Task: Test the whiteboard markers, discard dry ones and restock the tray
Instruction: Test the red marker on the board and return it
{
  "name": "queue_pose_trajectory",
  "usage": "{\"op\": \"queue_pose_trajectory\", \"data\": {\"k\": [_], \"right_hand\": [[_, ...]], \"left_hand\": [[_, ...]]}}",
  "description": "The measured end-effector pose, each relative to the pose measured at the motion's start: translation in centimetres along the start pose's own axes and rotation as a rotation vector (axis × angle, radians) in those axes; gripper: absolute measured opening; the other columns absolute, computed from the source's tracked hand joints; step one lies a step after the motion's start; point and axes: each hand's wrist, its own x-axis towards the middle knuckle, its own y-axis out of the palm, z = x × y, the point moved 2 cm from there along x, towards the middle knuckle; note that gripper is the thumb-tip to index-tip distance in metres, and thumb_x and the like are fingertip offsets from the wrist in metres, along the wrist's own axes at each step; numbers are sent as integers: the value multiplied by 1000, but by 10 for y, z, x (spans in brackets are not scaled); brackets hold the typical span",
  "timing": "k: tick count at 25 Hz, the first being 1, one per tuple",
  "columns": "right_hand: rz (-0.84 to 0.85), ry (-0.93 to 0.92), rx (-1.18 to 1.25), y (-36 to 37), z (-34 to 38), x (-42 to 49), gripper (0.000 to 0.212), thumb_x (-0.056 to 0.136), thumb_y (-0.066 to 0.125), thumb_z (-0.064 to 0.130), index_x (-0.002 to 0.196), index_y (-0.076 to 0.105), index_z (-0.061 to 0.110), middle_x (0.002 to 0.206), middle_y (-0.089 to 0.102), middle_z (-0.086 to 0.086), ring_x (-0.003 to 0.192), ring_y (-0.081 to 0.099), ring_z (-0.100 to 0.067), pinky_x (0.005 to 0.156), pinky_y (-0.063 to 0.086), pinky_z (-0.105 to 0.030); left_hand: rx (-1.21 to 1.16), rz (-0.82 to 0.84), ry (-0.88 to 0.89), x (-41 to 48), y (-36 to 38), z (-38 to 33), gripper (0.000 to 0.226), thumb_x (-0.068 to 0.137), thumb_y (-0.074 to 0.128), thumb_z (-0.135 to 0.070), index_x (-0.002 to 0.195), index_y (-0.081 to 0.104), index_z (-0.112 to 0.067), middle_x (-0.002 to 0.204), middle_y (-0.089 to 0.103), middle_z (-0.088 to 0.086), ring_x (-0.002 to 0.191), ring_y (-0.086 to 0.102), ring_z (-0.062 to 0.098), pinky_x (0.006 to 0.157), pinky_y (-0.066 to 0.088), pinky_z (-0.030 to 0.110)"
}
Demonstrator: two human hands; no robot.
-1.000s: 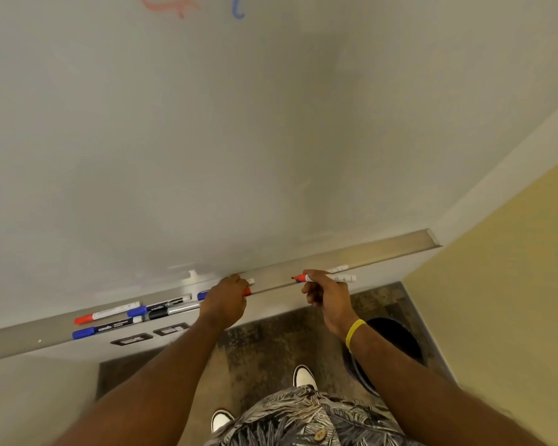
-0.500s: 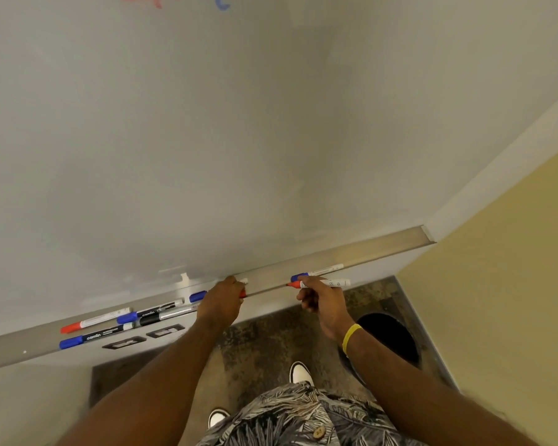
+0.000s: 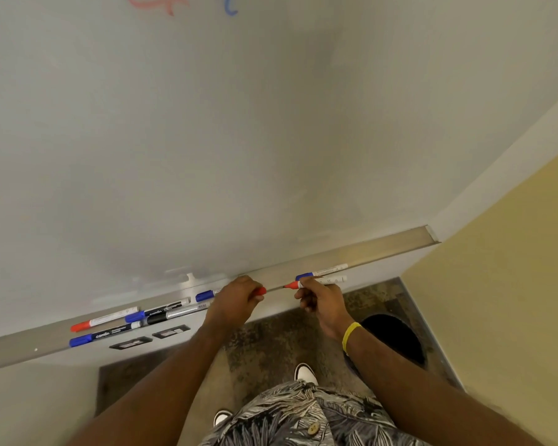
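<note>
Red cap [image 3: 262,290] is pinched in my left hand [image 3: 236,300]. My right hand [image 3: 319,302] grips the uncapped red marker [image 3: 326,280], tip facing the cap, just above the tray [image 3: 387,247] front edge.

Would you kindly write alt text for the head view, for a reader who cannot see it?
Seen from above, a person's right hand holds an uncapped red marker and the left hand grips a red cap, at a whiteboard tray holding several more markers. A dark bin stands on the floor below.
</note>
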Motion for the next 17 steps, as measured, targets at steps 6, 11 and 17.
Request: {"op": "queue_pose_trajectory", "data": {"k": [6, 11, 17], "right_hand": [[16, -33, -85, 12, -3, -3, 17, 96, 63, 20, 90, 70, 6, 72, 72, -9, 55, 60, -16, 53, 48, -24], [48, -61, -141, 15, -3, -5, 17, 95, 64, 22, 88, 71, 9, 72, 73, -9, 56, 61, -18, 53, 49, -24], [95, -72, -56, 12, 4, -10, 21, 96, 63, 22, 90, 72, 5, 71, 71, -9, 59, 58, -15, 54, 46, -25]], "left_hand": [[3, -3, 44, -6, -1, -18, 25, 98, 58, -31, 119, 69, -20, 113, 69, -2, 89, 51, 4, 80, 37, 15], [41, -6, 110, -9, -4, -34, 28, 100, 54, -35, 121, 66, -22, 116, 68, -2, 97, 57, 10, 83, 38, 16], [45, -46, 174, -11, -15, -52, 30, 103, 47, -31, 118, 68, -16, 111, 70, 3, 96, 61, 17, 89, 47, 26]]}}
